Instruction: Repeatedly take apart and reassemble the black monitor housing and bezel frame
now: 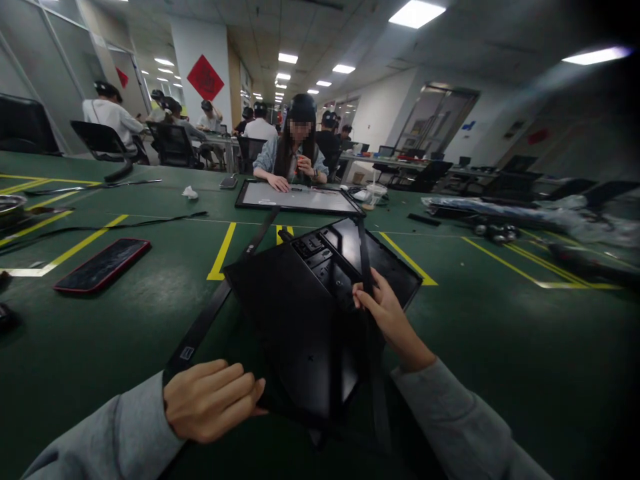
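Fingers of the right hand [390,317] are pinched closed around the right strip of a black frame [207,313]; those of the left hand [213,400] curl beside its left strip, their hold partly hidden, so I cannot tell whether they grip. Between both hands, within the frame's outline, a black panel [295,313] sits cornerwise over the green table [170,280].

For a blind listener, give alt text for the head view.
Right hand holding a black frame across a dark panel, left hand at the frame's near end, over a green table. Opposite, another person touches a grey panel.
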### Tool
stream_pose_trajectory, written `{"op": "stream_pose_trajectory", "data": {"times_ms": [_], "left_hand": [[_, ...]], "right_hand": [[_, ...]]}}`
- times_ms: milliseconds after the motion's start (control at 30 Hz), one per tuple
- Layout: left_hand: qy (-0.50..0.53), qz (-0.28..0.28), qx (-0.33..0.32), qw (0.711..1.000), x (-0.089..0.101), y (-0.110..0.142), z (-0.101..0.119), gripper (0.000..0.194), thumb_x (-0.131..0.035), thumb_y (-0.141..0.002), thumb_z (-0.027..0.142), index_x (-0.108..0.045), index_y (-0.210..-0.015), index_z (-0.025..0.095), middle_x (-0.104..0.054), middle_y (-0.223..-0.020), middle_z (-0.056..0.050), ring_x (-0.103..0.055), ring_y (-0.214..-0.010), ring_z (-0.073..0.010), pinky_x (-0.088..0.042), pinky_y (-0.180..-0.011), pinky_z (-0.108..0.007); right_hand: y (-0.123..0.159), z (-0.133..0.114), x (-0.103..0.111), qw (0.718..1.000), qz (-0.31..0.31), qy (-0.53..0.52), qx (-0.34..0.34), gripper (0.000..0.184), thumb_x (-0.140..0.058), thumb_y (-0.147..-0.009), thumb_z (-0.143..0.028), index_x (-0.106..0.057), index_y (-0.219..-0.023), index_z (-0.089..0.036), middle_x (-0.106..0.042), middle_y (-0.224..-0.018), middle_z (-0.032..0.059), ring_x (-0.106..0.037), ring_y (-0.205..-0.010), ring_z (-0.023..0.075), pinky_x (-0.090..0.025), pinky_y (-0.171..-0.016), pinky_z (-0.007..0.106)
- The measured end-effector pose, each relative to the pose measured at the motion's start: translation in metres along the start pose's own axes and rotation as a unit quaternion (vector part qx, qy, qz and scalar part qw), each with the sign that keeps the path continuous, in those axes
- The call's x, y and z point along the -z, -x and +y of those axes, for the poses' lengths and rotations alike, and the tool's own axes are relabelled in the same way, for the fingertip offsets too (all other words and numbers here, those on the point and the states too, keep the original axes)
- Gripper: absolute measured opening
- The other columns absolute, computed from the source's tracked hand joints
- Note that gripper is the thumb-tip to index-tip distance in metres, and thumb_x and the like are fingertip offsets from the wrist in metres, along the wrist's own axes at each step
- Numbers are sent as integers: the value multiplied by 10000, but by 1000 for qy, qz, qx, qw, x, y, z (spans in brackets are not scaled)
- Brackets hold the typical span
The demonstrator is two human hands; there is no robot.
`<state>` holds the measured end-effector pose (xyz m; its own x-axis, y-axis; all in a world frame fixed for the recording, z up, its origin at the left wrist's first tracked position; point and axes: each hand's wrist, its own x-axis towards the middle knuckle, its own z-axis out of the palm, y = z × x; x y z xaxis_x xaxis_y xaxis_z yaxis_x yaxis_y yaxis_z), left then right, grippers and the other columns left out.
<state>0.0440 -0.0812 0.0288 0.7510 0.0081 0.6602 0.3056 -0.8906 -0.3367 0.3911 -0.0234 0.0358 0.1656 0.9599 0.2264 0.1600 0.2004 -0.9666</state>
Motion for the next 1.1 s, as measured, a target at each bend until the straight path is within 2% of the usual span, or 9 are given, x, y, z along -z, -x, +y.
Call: {"op": "stream_pose_trajectory", "data": {"times_ms": [133,400,567,700,833,967,1100], "left_hand": [[-6,-8,15,1000,-3,1,3,120,-587,-951,184,-671,-916,106,-661,-724,-2,-583,-602,-106,-409,-528,-270],[-19,-14,13,1000,-4,4,7,136,-603,-951,234,-655,-957,109,-649,-743,2,-579,-638,-111,-386,-527,-274],[-23,-32,38,998,1,-6,17,133,-574,-967,223,-635,-894,131,-632,-701,16,-562,-593,-95,-373,-502,-269],[-26,-17,50,998,4,-13,26,127,-580,-959,190,-639,-861,133,-640,-683,17,-569,-585,-97,-385,-507,-271],[-16,-9,86,996,4,-17,38,137,-580,-961,199,-671,-897,119,-687,-739,-2,-621,-652,-119,-422,-568,-281],[-25,-15,116,993,6,-15,56,198,-530,-992,222,-693,-917,138,-710,-763,3,-657,-694,-130,-441,-633,-295],[-51,-45,108,992,14,-2,70,209,-510,-1000,201,-715,-975,170,-741,-809,24,-686,-722,-129,-460,-672,-301]], "right_hand": [[-4,4,3,999,-8,18,38,757,-690,-803,-367,-337,-1462,-251,-605,-842,-28,-543,-629,123,-475,-621,303],[-15,27,-2,998,-53,12,29,802,-676,-788,-393,-298,-1475,-227,-595,-818,-41,-520,-586,109,-439,-584,295],[-20,20,-6,997,-79,11,18,801,-684,-773,-349,-314,-1467,-197,-565,-765,-72,-491,-585,99,-405,-582,273],[-21,12,-5,997,-78,-13,24,808,-688,-772,-329,-310,-1474,-202,-579,-776,-67,-489,-600,97,-410,-598,271],[-24,14,-5,995,-92,-22,21,844,-703,-749,-329,-310,-1486,-206,-577,-754,-70,-489,-598,98,-395,-567,255],[-24,18,-9,993,-119,-21,21,833,-694,-748,-304,-322,-1484,-185,-571,-760,-64,-511,-648,105,-429,-611,259],[-20,7,-13,991,-125,-32,42,811,-694,-758,-308,-336,-1476,-191,-576,-818,-41,-547,-726,124,-481,-698,286]]}}
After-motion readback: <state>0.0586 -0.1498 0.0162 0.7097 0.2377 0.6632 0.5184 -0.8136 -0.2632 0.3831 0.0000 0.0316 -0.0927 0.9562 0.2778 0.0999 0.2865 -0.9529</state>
